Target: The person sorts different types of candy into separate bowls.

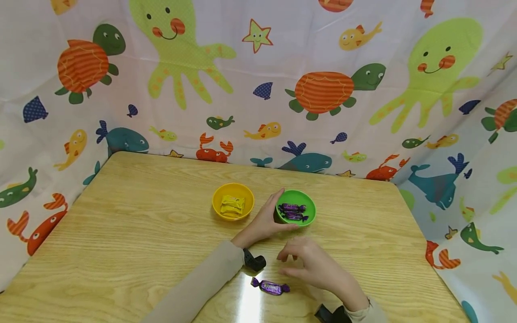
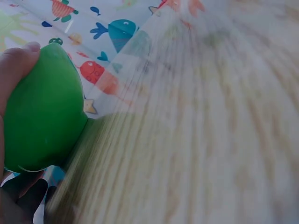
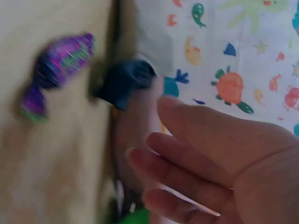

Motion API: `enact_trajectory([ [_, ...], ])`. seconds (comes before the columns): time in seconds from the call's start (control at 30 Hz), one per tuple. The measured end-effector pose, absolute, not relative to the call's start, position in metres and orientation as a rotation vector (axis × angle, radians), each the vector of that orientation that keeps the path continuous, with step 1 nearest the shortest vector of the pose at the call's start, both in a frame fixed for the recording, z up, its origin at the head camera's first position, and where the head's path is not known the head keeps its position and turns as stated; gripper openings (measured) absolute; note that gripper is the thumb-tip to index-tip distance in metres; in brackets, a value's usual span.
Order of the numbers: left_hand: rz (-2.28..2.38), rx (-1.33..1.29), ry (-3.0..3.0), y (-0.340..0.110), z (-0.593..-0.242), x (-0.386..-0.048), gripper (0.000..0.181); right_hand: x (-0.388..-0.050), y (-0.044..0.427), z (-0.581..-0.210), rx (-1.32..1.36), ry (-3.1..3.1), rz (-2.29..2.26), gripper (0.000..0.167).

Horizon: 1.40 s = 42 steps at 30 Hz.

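My left hand [image 1: 264, 223] holds the side of a green bowl [image 1: 296, 196], thumb near its front rim and fingers at the back. Several purple-wrapped candies [image 1: 293, 211] lie inside it. The left wrist view has the bowl's outer wall [image 2: 44, 112] at the left, tilted in that picture. In front of the bowl, my right hand [image 1: 308, 264] hovers over the table with fingers loosely bent and nothing between them. One purple-wrapped candy [image 1: 271, 287] lies on the table just below and left of it. The right wrist view also shows this candy [image 3: 63, 60], blurred, apart from the fingers.
A yellow bowl [image 1: 217, 199] with yellow-wrapped candies [image 1: 232, 205] stands left of the green bowl. The wooden table [image 1: 133, 224] ends at a curtain [image 1: 242, 67] printed with sea animals. A black wrist camera [image 1: 254, 261] sits close to the loose candy.
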<state>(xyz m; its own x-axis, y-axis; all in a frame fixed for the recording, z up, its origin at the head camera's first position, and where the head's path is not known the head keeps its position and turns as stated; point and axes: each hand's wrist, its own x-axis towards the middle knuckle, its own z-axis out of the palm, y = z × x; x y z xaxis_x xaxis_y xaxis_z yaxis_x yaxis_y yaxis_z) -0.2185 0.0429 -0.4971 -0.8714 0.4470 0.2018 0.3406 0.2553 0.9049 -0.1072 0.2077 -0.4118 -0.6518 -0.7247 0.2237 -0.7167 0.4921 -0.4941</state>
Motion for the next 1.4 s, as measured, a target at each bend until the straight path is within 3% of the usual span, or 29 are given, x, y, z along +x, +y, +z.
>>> enact_trajectory([
  [0.43, 1.696, 0.731, 2.411, 0.042, -0.497, -0.217, 0.112, -0.090, 0.195, -0.430, -1.123, 2.643, -0.613, 0.038],
  [0.77, 1.684, 0.741, 2.435, 0.042, -0.497, -0.217, 0.112, -0.089, 0.194, -0.432, -1.187, 2.670, -0.579, 0.024],
  [1.4, 1.687, 0.750, 2.434, 0.041, -0.499, -0.217, 0.113, -0.090, 0.195, -0.434, -1.341, 2.715, -0.582, 0.021],
])
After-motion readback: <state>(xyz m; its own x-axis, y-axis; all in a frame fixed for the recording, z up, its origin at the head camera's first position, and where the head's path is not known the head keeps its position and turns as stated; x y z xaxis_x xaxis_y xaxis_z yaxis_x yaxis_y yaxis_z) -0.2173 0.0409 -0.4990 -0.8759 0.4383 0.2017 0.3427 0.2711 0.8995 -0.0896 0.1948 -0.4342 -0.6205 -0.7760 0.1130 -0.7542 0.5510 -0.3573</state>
